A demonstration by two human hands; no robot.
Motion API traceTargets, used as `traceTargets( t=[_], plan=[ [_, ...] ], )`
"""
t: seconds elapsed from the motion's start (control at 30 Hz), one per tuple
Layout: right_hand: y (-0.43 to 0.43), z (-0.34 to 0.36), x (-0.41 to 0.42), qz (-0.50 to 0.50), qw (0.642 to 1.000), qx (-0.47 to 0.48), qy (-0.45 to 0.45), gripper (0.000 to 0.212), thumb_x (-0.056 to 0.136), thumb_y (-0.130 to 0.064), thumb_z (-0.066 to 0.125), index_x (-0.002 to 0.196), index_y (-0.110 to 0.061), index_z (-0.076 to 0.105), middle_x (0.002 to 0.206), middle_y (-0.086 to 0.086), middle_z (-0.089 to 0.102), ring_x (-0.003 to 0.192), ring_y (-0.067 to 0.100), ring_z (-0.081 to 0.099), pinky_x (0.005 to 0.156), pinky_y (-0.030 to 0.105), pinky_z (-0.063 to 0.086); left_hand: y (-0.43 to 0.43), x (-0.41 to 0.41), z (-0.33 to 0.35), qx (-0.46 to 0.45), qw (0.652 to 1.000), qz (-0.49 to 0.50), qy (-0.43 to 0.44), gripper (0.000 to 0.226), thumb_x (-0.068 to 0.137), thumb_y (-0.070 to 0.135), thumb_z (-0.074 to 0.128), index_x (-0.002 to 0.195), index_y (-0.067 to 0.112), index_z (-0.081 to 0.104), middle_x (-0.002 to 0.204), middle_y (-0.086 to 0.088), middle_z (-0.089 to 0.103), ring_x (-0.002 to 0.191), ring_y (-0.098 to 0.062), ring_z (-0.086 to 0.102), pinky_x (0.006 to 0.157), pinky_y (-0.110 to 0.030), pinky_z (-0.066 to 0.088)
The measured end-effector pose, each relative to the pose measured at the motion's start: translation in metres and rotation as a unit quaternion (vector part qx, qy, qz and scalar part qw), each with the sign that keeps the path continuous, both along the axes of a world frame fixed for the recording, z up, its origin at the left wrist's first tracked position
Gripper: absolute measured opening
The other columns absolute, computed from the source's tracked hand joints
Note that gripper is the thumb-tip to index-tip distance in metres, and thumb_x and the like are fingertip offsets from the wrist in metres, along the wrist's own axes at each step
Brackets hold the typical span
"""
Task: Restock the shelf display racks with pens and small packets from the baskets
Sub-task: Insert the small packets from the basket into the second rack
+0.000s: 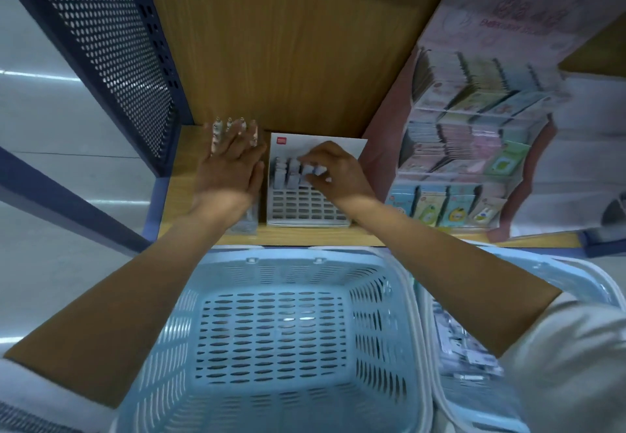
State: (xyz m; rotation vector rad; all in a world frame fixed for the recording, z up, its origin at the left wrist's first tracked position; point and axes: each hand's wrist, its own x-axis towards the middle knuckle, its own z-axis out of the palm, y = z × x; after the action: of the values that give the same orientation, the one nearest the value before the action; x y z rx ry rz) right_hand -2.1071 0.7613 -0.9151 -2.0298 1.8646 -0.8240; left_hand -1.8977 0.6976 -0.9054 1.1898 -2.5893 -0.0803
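The white slotted rack (306, 207) stands on the wooden shelf (305, 237) against the wood-grain back panel (288, 42). Its far rows hold small pale packets (288, 175) and its near rows show open slots. I have my right hand (333, 170) over the far rows, fingers curled and pinching one packet at the right end of the row; the blur stops me reading what is on it. Just left of the rack my left hand (230, 168) lies flat, fingers straight and close together, on a clear pen holder (244, 225). Four pens (216, 127) stick up past the fingertips at its far end. To the right of the rack a pink tiered display (474, 147) carries rows of pastel card packs. Far left rises a blue perforated panel (111, 42). Near me, below the shelf edge, sits a light blue basket (379, 297) with its slotted bottom in full view. Touching its right side is a second basket (576, 273) with pale packets inside, partly hidden by my right sleeve.
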Motion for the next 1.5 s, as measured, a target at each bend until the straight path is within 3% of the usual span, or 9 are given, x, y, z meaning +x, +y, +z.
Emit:
traceTargets(
  t=[0.23,0.4,0.57,0.73,0.83,1.0,1.23,1.4,1.5],
  plan=[
    [0.108,0.069,-0.084,-0.128,0.988,-0.045,-0.071,0.019,0.089,-0.024,0.060,0.082,-0.010,0.070,0.067,-0.001,0.062,0.057,0.008,0.053,0.057,0.020,0.043,0.083,-0.110,0.055,0.047,0.969,-0.203,0.130,0.037,0.093,0.023,0.038,0.114,0.010,0.066,0.118,-0.010,0.063,0.110,-0.029,0.053,0.092,-0.040,0.043],
    [0.219,0.056,-0.131,-0.158,0.984,0.066,-0.041,0.041,0.091,-0.036,0.048,0.063,-0.008,0.056,0.052,0.007,0.050,0.049,0.015,0.045,0.052,0.030,0.037,0.154,-0.174,0.034,0.139,0.918,-0.369,0.028,0.055,0.098,0.041,0.028,0.142,0.014,0.047,0.151,-0.006,0.041,0.135,-0.026,0.042,0.111,-0.042,0.034],
    [0.274,-0.027,-0.157,-0.182,0.940,0.286,-0.035,0.020,0.089,-0.033,0.061,0.094,-0.015,0.066,0.090,0.002,0.064,0.084,0.019,0.061,0.081,0.043,0.050,0.167,-0.193,0.018,0.150,0.910,-0.376,-0.089,0.071,0.096,0.061,0.013,0.156,0.024,0.005,0.163,0.006,0.000,0.150,-0.013,0.007,0.122,-0.036,0.009],
    [0.286,-0.067,-0.147,-0.213,0.889,0.401,0.059,0.062,0.086,-0.057,0.057,0.139,-0.030,0.039,0.142,0.004,0.032,0.132,0.028,0.027,0.106,0.048,0.032,0.168,-0.189,0.016,0.164,0.910,-0.372,-0.078,0.076,0.091,0.064,0.004,0.156,0.025,0.003,0.163,0.009,-0.001,0.150,-0.011,0.005,0.121,-0.036,0.014],
    [0.284,-0.070,-0.144,-0.190,0.882,0.418,0.104,0.065,0.084,-0.060,0.056,0.139,-0.034,0.036,0.144,0.003,0.029,0.133,0.027,0.025,0.107,0.052,0.029,0.169,-0.193,0.020,0.177,0.912,-0.366,-0.053,0.070,0.096,0.060,0.015,0.155,0.024,0.014,0.162,0.008,0.010,0.149,-0.011,0.013,0.119,-0.035,0.018],
    [0.291,-0.066,-0.160,-0.203,0.926,0.313,-0.056,0.043,0.083,-0.040,0.069,0.119,-0.020,0.056,0.126,0.002,0.046,0.120,0.023,0.043,0.100,0.044,0.039,0.174,-0.206,0.024,0.149,0.909,-0.386,-0.048,0.061,0.101,0.052,0.026,0.154,0.022,0.018,0.162,0.005,0.013,0.148,-0.014,0.018,0.116,-0.032,0.015],
    [0.300,-0.062,-0.168,-0.383,0.824,0.417,0.034,0.073,0.079,-0.055,0.067,0.137,-0.022,0.038,0.142,0.009,0.027,0.134,0.031,0.023,0.110,0.047,0.028,0.175,-0.208,0.025,0.146,0.908,-0.387,-0.063,0.063,0.102,0.050,0.024,0.156,0.024,0.004,0.163,0.007,0.002,0.149,-0.011,0.007,0.117,-0.028,0.006],
    [0.293,-0.058,-0.156,-0.309,0.875,0.361,-0.087,0.069,0.081,-0.039,0.072,0.139,-0.017,0.041,0.140,0.008,0.029,0.134,0.026,0.029,0.113,0.039,0.027,0.178,-0.212,0.026,0.153,0.913,-0.375,-0.052,0.060,0.103,0.047,0.025,0.156,0.023,0.012,0.163,0.006,0.009,0.148,-0.013,0.015,0.117,-0.030,0.013],
    [0.294,-0.056,-0.160,-0.405,0.839,0.358,-0.062,0.077,0.079,-0.049,0.071,0.139,-0.015,0.037,0.141,0.010,0.029,0.134,0.029,0.030,0.110,0.043,0.031,0.179,-0.211,0.025,0.154,0.914,-0.371,-0.053,0.060,0.103,0.048,0.023,0.156,0.024,0.011,0.163,0.007,0.008,0.148,-0.012,0.014,0.117,-0.030,0.013]
  ],
)
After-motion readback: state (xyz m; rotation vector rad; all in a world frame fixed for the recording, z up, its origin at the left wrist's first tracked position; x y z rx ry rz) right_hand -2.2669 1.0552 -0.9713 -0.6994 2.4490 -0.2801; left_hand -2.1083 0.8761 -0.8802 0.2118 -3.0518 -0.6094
